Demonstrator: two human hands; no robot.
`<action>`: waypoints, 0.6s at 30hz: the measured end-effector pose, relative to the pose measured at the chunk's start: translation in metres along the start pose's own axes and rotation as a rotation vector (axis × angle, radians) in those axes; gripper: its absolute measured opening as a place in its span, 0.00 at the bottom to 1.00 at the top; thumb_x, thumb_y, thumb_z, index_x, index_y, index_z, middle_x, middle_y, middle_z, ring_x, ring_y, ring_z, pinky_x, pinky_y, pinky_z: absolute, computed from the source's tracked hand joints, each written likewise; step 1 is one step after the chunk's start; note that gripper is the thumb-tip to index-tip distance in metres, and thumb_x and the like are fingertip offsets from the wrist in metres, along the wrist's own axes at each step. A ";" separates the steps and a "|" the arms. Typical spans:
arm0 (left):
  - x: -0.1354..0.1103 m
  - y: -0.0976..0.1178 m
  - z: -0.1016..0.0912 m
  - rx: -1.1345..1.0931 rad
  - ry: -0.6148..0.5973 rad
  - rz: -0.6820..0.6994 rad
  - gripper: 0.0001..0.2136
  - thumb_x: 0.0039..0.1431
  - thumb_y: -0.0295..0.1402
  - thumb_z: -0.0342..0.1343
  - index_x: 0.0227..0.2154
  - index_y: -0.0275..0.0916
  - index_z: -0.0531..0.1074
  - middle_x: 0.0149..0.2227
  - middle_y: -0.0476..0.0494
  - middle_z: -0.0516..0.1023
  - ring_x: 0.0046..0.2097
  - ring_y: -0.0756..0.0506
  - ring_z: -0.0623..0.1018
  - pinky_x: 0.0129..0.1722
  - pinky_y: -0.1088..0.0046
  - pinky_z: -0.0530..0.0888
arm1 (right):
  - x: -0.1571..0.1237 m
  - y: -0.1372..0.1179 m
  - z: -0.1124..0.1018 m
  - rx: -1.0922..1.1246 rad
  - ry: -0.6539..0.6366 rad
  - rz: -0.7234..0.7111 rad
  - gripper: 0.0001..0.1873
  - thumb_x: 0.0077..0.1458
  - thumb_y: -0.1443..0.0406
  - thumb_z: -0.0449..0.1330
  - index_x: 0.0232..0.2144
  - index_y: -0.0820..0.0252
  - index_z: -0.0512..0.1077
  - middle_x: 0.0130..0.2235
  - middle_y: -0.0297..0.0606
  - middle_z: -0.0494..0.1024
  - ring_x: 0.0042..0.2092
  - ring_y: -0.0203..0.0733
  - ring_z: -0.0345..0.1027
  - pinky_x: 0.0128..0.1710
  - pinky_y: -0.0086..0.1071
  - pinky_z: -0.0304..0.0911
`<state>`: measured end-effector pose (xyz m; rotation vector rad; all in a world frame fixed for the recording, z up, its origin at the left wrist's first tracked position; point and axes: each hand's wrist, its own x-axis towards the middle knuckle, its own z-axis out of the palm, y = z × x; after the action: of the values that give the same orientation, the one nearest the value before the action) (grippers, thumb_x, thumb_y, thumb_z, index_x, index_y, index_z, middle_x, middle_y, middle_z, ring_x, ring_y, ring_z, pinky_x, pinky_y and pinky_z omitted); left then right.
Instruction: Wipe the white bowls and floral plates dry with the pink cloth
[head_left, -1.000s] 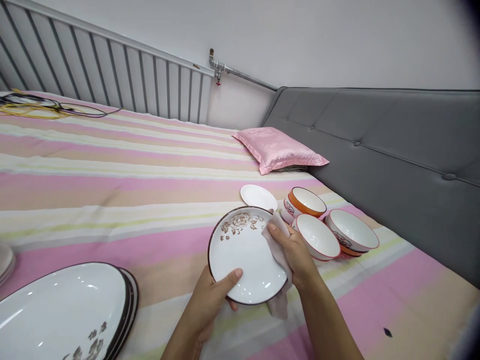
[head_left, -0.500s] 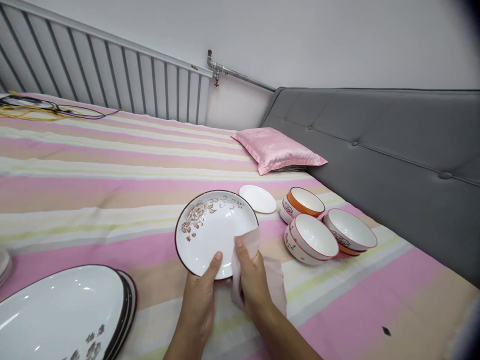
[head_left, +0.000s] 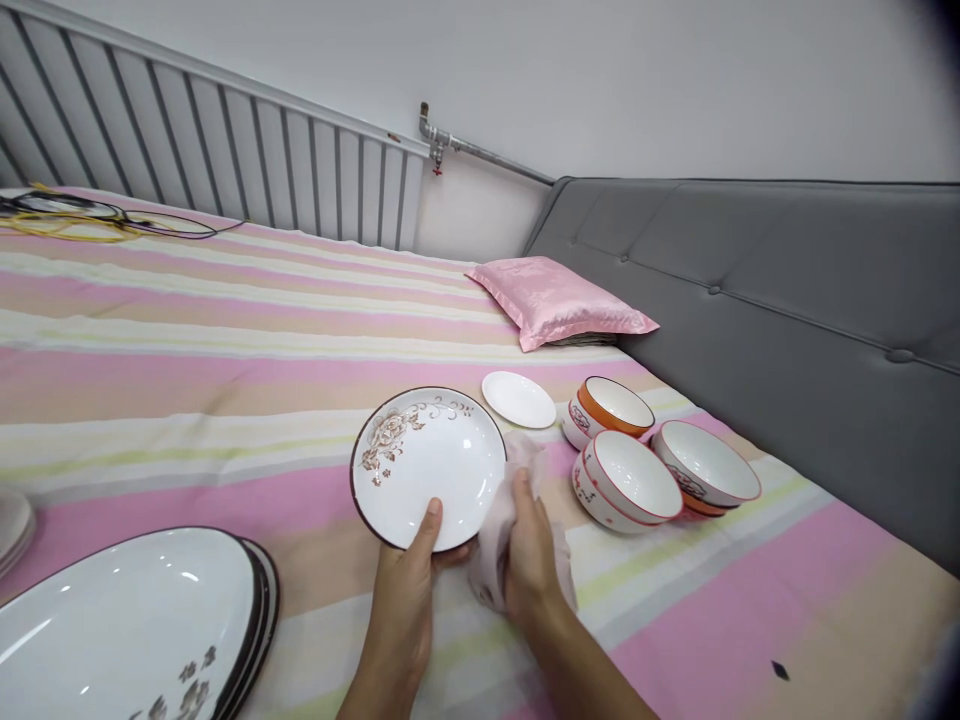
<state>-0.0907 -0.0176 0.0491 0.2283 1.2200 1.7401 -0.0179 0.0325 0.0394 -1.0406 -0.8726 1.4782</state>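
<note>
A round white plate point(head_left: 427, 470) with a dark rim and a brown flower print is tilted up in front of me. My left hand point(head_left: 409, 585) grips its lower edge, thumb on the face and fingers underneath. My right hand point(head_left: 531, 560) is closed on a pale pinkish cloth point(head_left: 495, 540) at the plate's right edge; part of the cloth hangs below that hand. Just beyond the plate lies a small white oval dish point(head_left: 519, 400). To the right stand stacked bowls: an orange-banded one point(head_left: 619, 402), a red-rimmed one point(head_left: 630, 478) and another point(head_left: 709, 462).
Stacked oval plates point(head_left: 127, 610) lie at the lower left on the striped bedsheet point(head_left: 225, 400). More pale dishes point(head_left: 11, 525) show at the left edge. A pink pillow point(head_left: 562, 295) rests by the grey headboard point(head_left: 787, 260). Coiled cables point(head_left: 90, 220) lie far left near a radiator point(head_left: 225, 130).
My right hand and the cloth have moved right, from the plate's face to its right edge. The left hand keeps its hold, and the plate has turned slightly.
</note>
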 end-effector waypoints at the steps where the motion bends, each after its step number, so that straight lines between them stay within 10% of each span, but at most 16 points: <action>1: 0.000 0.000 0.000 0.011 0.008 -0.002 0.28 0.52 0.35 0.60 0.56 0.46 0.61 0.54 0.41 0.71 0.51 0.38 0.73 0.41 0.64 0.77 | 0.006 -0.004 -0.004 0.004 0.096 0.030 0.30 0.54 0.49 0.52 0.53 0.62 0.64 0.46 0.43 0.77 0.47 0.46 0.71 0.43 0.37 0.69; 12: 0.007 -0.024 -0.005 0.098 -0.093 -0.136 0.22 0.50 0.42 0.60 0.48 0.42 0.70 0.51 0.42 0.74 0.54 0.39 0.70 0.54 0.59 0.66 | 0.038 -0.035 -0.042 -0.715 0.364 -0.753 0.18 0.54 0.62 0.55 0.47 0.59 0.69 0.45 0.44 0.72 0.47 0.47 0.66 0.47 0.41 0.61; 18: -0.003 -0.034 0.005 0.118 -0.198 -0.077 0.25 0.49 0.43 0.60 0.50 0.39 0.69 0.52 0.40 0.73 0.53 0.39 0.72 0.53 0.61 0.68 | 0.035 -0.025 -0.040 -1.086 0.104 -0.869 0.18 0.53 0.66 0.53 0.47 0.57 0.69 0.44 0.43 0.72 0.46 0.46 0.65 0.45 0.41 0.62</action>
<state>-0.0663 -0.0154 0.0252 0.4089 1.1718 1.5423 0.0267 0.0708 0.0437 -1.1983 -1.8241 0.1400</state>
